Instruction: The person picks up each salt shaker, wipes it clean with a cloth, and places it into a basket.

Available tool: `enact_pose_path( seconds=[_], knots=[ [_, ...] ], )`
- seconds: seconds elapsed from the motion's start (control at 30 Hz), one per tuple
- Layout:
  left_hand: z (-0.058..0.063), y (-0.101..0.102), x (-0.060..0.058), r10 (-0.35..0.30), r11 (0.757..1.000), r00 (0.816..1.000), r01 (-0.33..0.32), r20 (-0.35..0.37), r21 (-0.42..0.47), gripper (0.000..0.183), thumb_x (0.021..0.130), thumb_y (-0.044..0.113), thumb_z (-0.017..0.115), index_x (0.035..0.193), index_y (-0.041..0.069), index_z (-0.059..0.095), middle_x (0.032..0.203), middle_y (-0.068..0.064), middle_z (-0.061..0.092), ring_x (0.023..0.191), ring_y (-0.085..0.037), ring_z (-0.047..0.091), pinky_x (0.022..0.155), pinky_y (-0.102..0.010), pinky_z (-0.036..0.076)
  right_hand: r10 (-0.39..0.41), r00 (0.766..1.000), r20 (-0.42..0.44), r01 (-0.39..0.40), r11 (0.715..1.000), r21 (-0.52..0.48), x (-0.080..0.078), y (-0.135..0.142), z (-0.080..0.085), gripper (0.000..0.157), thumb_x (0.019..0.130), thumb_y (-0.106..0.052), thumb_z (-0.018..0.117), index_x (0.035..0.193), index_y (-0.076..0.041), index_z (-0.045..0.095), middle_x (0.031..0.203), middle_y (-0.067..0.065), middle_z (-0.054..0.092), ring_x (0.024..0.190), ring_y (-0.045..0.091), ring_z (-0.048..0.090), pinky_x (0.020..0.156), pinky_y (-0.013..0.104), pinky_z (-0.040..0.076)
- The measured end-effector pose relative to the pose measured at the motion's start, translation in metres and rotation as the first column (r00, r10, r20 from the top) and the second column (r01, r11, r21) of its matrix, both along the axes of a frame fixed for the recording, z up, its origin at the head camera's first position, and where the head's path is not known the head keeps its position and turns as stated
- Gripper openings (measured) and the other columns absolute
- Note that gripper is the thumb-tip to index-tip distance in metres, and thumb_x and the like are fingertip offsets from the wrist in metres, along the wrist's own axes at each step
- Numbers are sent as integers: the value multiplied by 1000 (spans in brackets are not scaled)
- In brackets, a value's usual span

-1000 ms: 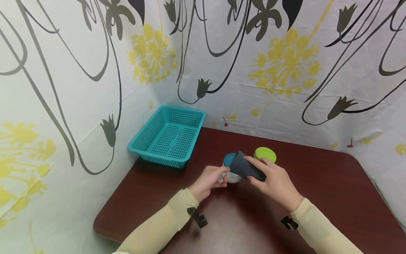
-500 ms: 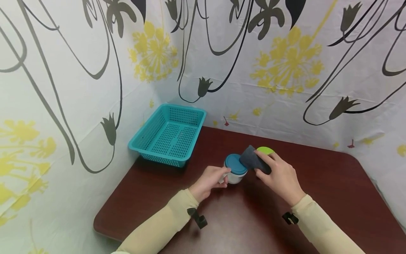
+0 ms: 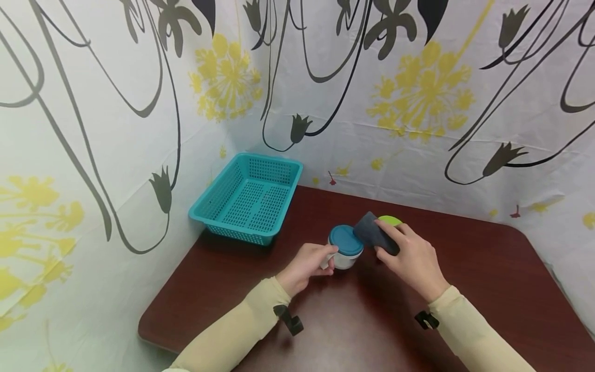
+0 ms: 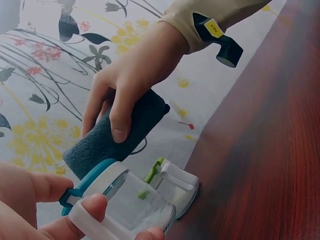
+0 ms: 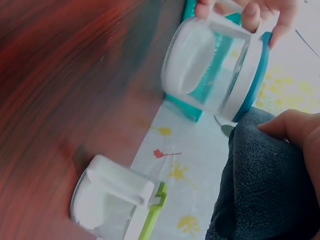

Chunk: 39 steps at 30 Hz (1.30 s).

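My left hand grips the white handle of a clear jar that has a blue lid. A folded dark grey-blue cloth is held in my right hand, thumb on one face and fingers on the other. One end of the cloth meets the edge of the blue lid, as the right wrist view shows. Behind the cloth stands a second clear jar with a white handle and a green lid, partly hidden in the head view.
A turquoise perforated basket stands at the back left of the dark red wooden table. A white cloth wall with a flower print rises behind and at the left of the table.
My right hand has moved the cloth to the right, from across the blue lid to its right edge, uncovering the lid. The left hand keeps its grip on the handle.
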<state>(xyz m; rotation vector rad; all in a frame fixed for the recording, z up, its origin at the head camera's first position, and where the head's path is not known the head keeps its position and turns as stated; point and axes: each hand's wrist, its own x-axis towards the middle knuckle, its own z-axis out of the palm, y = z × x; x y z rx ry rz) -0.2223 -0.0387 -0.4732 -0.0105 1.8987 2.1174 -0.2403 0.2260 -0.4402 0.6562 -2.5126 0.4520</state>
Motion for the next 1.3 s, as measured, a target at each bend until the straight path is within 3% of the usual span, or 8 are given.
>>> enact_pose_path(
  seconds=[0.4,0.83,1.07,1.3],
  knots=[
    [-4,3,-1,16,1000,1000,-16,24,-3,40,89,32,69,89,-9,67,70,-7,59,69,-22,61,77,-39,57,127,989,77,-128,992,17,23,-24,7,63,81,-33,79,141,-31,58,110,1,60,66,10,53,54,29,45],
    [-3,3,3,1,1000,1000,0,27,-22,37,91,30,69,80,-6,66,69,-9,60,67,-22,60,74,-36,57,-46,999,30,45,998,36,11,-14,7,62,82,-31,79,141,-24,60,101,8,60,52,13,45,44,30,38],
    [0,2,4,2,999,1000,-1,15,-37,36,91,31,68,76,-2,65,70,-9,60,69,-22,61,76,-38,57,-69,997,23,69,998,15,5,-14,6,63,84,-34,78,143,-24,57,103,9,59,54,16,48,43,32,40],
    [-1,1,4,-10,999,1000,11,13,-40,40,92,33,67,82,-6,66,71,-8,60,72,-22,61,77,-37,57,-74,997,26,74,997,5,3,-16,4,64,83,-34,79,143,-24,57,102,11,59,56,19,51,44,34,44]
  ],
)
